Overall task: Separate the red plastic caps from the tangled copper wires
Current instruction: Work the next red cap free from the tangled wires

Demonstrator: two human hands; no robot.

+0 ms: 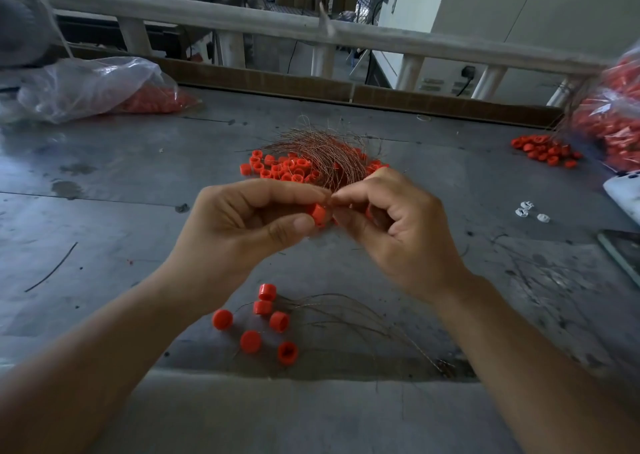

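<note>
Bench: scuffed grey table [114,190].
Left hand [249,221]: I pinch one red cap [318,213] by its sides; seems light, rigid.
Right hand [398,228]: pinches copper wires [322,152]; likely thin, springy.

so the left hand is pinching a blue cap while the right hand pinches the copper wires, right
No. The head view shows that the cap pinched by the left hand is red, not blue. The right hand does pinch the copper wires.
</note>
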